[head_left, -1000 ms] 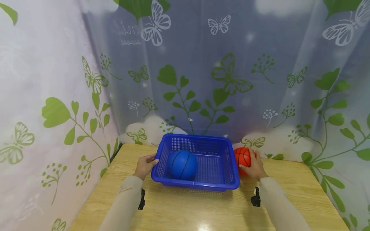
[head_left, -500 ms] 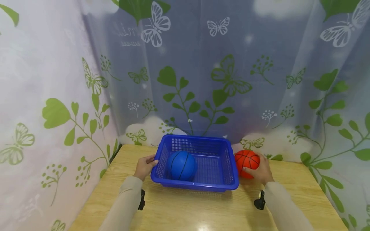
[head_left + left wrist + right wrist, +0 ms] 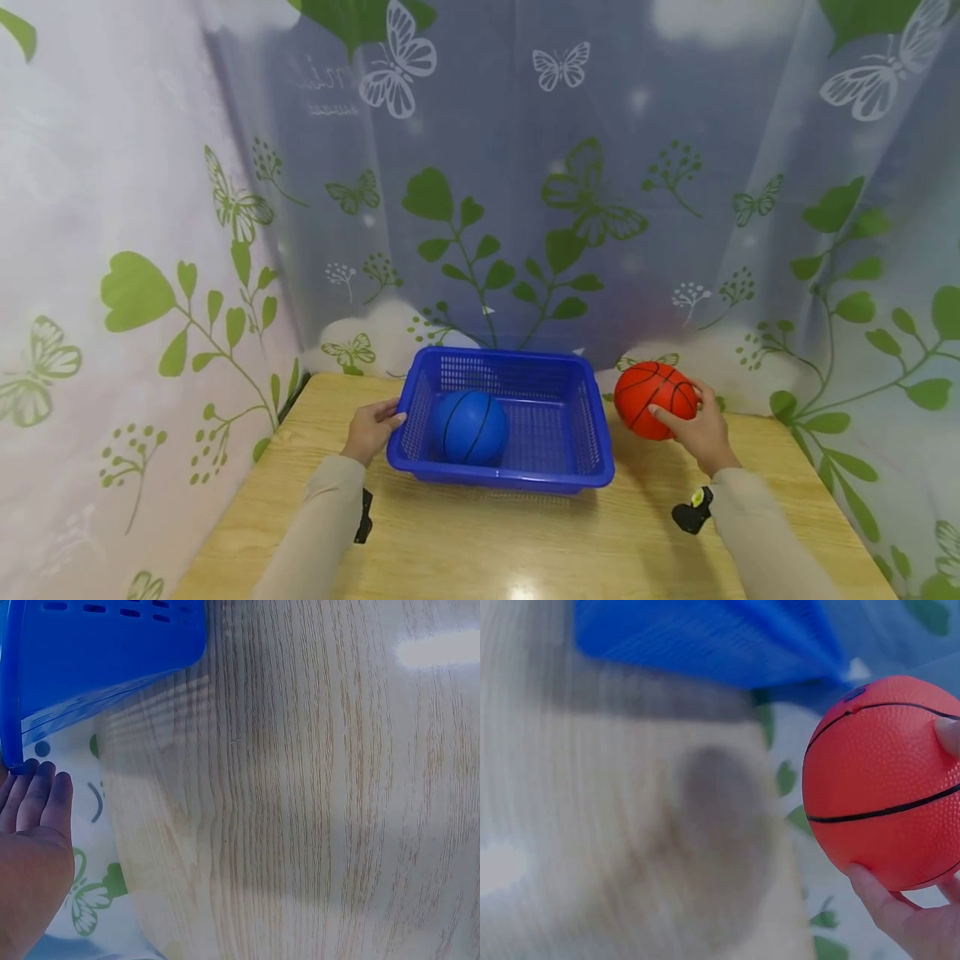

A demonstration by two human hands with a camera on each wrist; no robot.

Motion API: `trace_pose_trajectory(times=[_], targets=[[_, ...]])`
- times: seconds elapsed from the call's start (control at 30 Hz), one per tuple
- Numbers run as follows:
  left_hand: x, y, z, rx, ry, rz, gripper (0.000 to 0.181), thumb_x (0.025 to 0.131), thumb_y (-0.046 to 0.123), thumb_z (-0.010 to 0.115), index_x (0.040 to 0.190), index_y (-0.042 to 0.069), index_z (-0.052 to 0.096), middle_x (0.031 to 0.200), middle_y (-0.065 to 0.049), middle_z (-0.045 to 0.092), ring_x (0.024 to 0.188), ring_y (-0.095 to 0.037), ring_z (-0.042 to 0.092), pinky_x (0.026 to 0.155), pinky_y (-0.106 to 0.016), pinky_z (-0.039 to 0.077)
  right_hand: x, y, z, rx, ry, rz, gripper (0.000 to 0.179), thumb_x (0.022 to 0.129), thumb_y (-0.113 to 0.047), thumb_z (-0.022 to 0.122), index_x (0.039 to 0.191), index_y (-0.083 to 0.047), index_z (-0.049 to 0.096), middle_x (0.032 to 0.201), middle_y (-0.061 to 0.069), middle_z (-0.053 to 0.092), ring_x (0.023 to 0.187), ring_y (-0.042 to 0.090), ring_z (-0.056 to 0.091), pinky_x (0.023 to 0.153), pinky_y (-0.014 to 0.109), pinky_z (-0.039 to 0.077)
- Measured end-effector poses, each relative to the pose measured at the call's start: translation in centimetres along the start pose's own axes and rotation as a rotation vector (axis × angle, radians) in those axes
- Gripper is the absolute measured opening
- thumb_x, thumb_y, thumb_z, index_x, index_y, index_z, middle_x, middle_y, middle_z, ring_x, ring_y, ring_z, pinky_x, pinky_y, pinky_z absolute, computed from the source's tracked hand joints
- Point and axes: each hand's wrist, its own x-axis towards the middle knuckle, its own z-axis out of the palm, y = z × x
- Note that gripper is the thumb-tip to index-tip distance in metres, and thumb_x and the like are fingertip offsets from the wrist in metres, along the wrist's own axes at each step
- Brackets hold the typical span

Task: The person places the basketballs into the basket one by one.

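Observation:
A blue plastic basket [image 3: 498,478] with perforated walls stands on the table, and a blue ball [image 3: 470,427] with black lines lies in its left half. At the basket's left rim, my left hand [image 3: 370,432] pinches the edge, thumb on top and fingers beneath; the left wrist view shows those fingers [image 3: 56,799] under the rim. My right hand [image 3: 705,427] grips a small red basketball [image 3: 652,400] from its right side. That ball hangs above the table, right of the basket and apart from it. In the right wrist view its shadow falls on the wood below.
The wooden table [image 3: 480,550] runs back to a printed curtain [image 3: 495,208] close behind the basket. Another curtain panel [image 3: 135,333] borders the left side. Black wrist mounts [image 3: 692,510] sit by the sleeves.
The right hand has raised the red basketball off the table and drawn it rightward, away from the basket. My left hand still holds the rim, and the basket and blue ball keep their places.

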Motion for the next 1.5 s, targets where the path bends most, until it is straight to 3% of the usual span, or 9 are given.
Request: trace_pose_trajectory(times=[0.1, 0.23, 0.53, 0.87, 1.03, 1.5], targets=[[-0.1, 0.0, 0.0, 0.018, 0.009, 0.004, 0.04, 0.095, 0.007, 0.059, 0.133, -0.003, 0.054, 0.127, -0.025, 0.058, 0.117, -0.037, 0.057, 0.098, -0.044, 0.049, 0.0, -1.1, -0.3, 0.094, -0.023, -0.019, 0.096, 0.087, -0.034, 0.071, 0.154, -0.012, 0.007, 0.152, 0.027, 0.016, 0.127, 0.052, 0.037, 0.083, 0.048, 0.057], [-0.1, -0.1, -0.1, 0.017, 0.009, -0.005, 0.04, 0.095, 0.008, 0.059, 0.133, -0.002, 0.054, 0.127, -0.024, 0.059, 0.116, -0.036, 0.058, 0.098, -0.044, 0.05, -0.3, -2.8, -0.2, 0.141, -0.06, -0.046, 0.095, 0.087, -0.033, 0.072, 0.155, -0.014, 0.008, 0.154, 0.025, 0.012, 0.127, 0.051, 0.037, 0.079, 0.042, 0.059], [0.1, -0.2, 0.1, 0.014, 0.005, 0.002, 0.04, 0.095, 0.007, 0.059, 0.133, -0.004, 0.053, 0.126, -0.026, 0.059, 0.115, -0.037, 0.059, 0.097, -0.044, 0.05, -1.2, -5.6, 2.2, 0.173, -0.218, -0.084, 0.089, 0.088, -0.027, 0.071, 0.154, -0.02, 0.013, 0.156, 0.022, 0.008, 0.127, 0.051, 0.036, 0.083, 0.05, 0.057], [0.1, -0.2, 0.1, 0.01, 0.004, 0.001, 0.04, 0.095, 0.008, 0.06, 0.133, -0.004, 0.054, 0.127, -0.025, 0.058, 0.117, -0.037, 0.057, 0.098, -0.044, 0.05, -1.7, -6.0, 6.7, 0.086, -0.339, -0.146, 0.084, 0.082, -0.026, 0.078, 0.15, -0.021, 0.028, 0.153, 0.019, 0.022, 0.124, 0.049, 0.043, 0.083, 0.05, 0.057], [0.1, -0.1, 0.0, 0.011, 0.006, -0.004, 0.04, 0.095, 0.008, 0.06, 0.133, -0.004, 0.054, 0.128, -0.025, 0.058, 0.117, -0.037, 0.057, 0.098, -0.044, 0.049, -1.9, -5.7, 8.3, -0.021, -0.336, -0.194, 0.081, 0.079, -0.027, 0.08, 0.146, -0.022, 0.035, 0.147, 0.018, 0.032, 0.119, 0.047, 0.047, 0.084, 0.05, 0.056], [0.0, 0.0, -0.1, 0.005, -0.001, -0.014, 0.04, 0.095, 0.008, 0.059, 0.133, -0.003, 0.053, 0.129, -0.024, 0.058, 0.119, -0.037, 0.056, 0.1, -0.045, 0.048, -2.3, -5.1, 10.8, -0.14, -0.374, -0.258, 0.082, 0.073, -0.026, 0.085, 0.142, -0.017, 0.041, 0.138, 0.019, 0.044, 0.111, 0.039, 0.053, 0.082, 0.048, 0.057]])
